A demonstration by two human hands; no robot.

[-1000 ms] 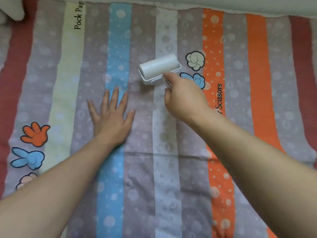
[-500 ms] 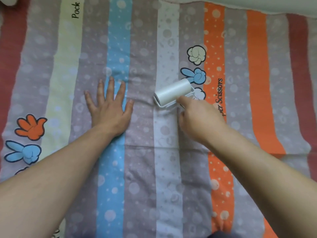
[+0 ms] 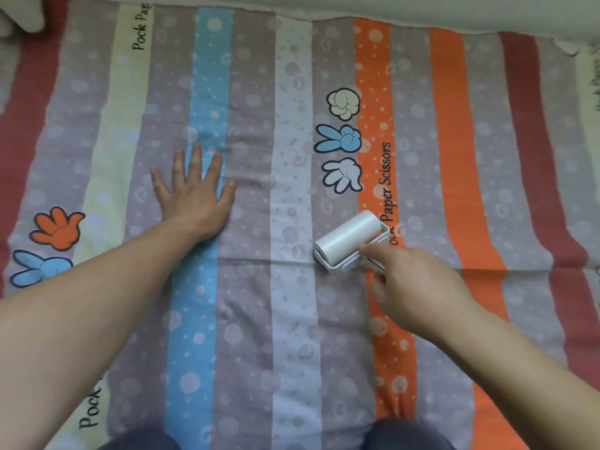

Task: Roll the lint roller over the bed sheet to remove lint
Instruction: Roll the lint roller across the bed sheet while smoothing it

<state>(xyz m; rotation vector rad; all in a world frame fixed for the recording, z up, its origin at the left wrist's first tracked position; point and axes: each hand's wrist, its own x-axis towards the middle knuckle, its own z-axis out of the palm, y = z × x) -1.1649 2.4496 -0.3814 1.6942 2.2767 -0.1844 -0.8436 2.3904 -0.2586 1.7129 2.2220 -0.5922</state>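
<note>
A white lint roller [image 3: 349, 239] lies pressed on the striped bed sheet [image 3: 292, 336], at the edge of an orange stripe, just below the printed cartoon hands. My right hand [image 3: 412, 287] grips its handle from the near side, index finger stretched along the frame; the handle itself is hidden under my fingers. My left hand [image 3: 196, 196] rests flat on the sheet with fingers spread, over the blue stripe, well to the left of the roller.
The sheet's far edge [image 3: 324, 19] runs along a pale mattress or wall at the top. A pillow corner [image 3: 22, 14] shows at the top left. My knees in dark trousers [image 3: 406, 436] sit at the bottom edge. A crease crosses the sheet near the roller.
My right hand has pulled the roller toward me and a little to the right, from beside the upper cartoon hands to below them. My left hand has stayed flat on the sheet.
</note>
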